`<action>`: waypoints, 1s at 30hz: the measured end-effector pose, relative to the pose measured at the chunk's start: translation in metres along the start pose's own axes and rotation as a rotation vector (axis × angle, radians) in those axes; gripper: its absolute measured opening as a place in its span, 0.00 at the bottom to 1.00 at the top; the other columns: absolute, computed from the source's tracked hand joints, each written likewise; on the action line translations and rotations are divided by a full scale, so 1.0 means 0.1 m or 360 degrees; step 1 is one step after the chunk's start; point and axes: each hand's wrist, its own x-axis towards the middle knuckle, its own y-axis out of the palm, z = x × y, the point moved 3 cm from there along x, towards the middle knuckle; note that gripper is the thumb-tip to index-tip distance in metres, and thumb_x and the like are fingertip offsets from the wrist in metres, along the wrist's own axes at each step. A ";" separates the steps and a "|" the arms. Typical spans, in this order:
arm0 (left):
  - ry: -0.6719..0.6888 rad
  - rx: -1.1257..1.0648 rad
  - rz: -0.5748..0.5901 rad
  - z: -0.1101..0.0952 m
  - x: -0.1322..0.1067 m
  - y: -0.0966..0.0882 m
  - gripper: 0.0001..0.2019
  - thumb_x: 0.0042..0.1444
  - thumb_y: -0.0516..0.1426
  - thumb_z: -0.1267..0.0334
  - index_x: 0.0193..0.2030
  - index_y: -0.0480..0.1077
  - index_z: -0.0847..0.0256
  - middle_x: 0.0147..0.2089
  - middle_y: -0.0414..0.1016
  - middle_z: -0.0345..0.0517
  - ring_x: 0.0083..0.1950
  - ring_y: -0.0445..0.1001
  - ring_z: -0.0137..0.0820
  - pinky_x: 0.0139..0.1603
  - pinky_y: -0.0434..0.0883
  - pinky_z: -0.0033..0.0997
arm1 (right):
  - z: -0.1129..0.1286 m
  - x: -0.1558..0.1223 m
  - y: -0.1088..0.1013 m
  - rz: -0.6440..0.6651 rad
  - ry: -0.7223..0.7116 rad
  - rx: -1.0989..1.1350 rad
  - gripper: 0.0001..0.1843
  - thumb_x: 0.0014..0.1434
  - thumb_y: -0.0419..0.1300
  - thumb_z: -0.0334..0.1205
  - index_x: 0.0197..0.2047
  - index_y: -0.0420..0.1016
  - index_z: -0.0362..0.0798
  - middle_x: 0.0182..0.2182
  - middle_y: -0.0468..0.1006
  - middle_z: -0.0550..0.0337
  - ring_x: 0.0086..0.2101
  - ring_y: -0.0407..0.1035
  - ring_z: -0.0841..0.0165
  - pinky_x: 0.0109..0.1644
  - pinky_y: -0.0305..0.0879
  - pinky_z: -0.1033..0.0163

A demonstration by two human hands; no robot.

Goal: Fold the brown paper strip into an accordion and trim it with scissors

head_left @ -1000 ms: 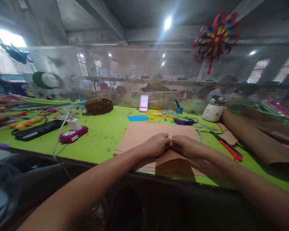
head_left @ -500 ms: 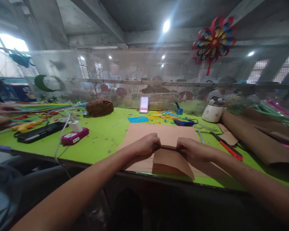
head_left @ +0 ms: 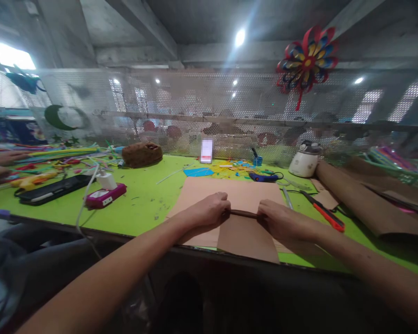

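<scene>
Both hands grip the far edge of a piece of brown paper (head_left: 245, 236), which looks rolled into a thin dark tube between them. My left hand (head_left: 216, 207) pinches the left end of that edge, fingers closed. At the right end my right hand (head_left: 275, 217) is closed on it too. From the rolled edge the paper hangs toward me, its near end reaching the table's front edge. Beneath lies a light tan board (head_left: 195, 195) on the green table (head_left: 142, 208). My fingertips are partly hidden.
To the right lie a red utility knife (head_left: 329, 217), a silver pen-like tool (head_left: 287, 198) and a large brown paper roll (head_left: 355, 204). A blue glue gun (head_left: 264, 177) and a white kettle (head_left: 304, 160) stand behind. On the left are a purple power strip (head_left: 106, 195) and another person's hand (head_left: 7, 157).
The near end of the brown paper has flattened and lies lower at the table edge. My hands keep their hold on the rolled edge. The view has shifted slightly.
</scene>
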 end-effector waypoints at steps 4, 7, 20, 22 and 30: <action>0.0056 0.0100 -0.0039 -0.03 -0.01 -0.01 0.06 0.55 0.51 0.69 0.30 0.68 0.64 0.33 0.63 0.46 0.33 0.62 0.28 0.34 0.60 0.26 | 0.05 -0.04 0.01 0.0001 -0.0092 -0.0183 0.05 0.57 0.50 0.31 0.32 0.67 0.45 0.31 0.67 0.56 0.32 0.61 0.68 0.35 0.56 0.63; 0.0099 0.0204 -0.0059 -0.06 -0.02 -0.03 0.06 0.55 0.52 0.70 0.30 0.68 0.64 0.32 0.63 0.46 0.34 0.62 0.29 0.33 0.60 0.27 | 0.12 -0.06 -0.02 -0.0030 -0.0148 -0.0273 0.07 0.58 0.49 0.31 0.32 0.67 0.44 0.31 0.68 0.54 0.34 0.61 0.66 0.38 0.57 0.61; 0.0048 0.0400 -0.0025 -0.02 -0.01 -0.10 0.05 0.55 0.52 0.69 0.32 0.69 0.63 0.34 0.66 0.47 0.34 0.62 0.31 0.33 0.60 0.29 | 0.17 0.23 -0.02 0.0016 -0.0098 -0.0135 0.11 0.56 0.55 0.35 0.43 0.72 0.46 0.36 0.71 0.53 0.37 0.65 0.64 0.39 0.60 0.62; -0.0023 0.0358 -0.0025 -0.02 -0.02 -0.10 0.06 0.55 0.51 0.68 0.32 0.70 0.63 0.33 0.66 0.48 0.33 0.63 0.31 0.33 0.61 0.29 | 0.20 0.22 0.06 0.0018 -0.0135 -0.0218 0.07 0.58 0.54 0.34 0.36 0.73 0.47 0.33 0.70 0.55 0.33 0.65 0.66 0.35 0.58 0.64; -0.0395 -0.0220 -0.0094 0.12 0.14 -0.25 0.14 0.51 0.50 0.69 0.42 0.73 0.63 0.42 0.73 0.48 0.43 0.68 0.32 0.44 0.64 0.29 | 0.42 0.20 0.14 -0.0305 -0.0304 -0.0579 0.10 0.61 0.49 0.28 0.30 0.68 0.44 0.29 0.68 0.53 0.33 0.61 0.65 0.34 0.57 0.61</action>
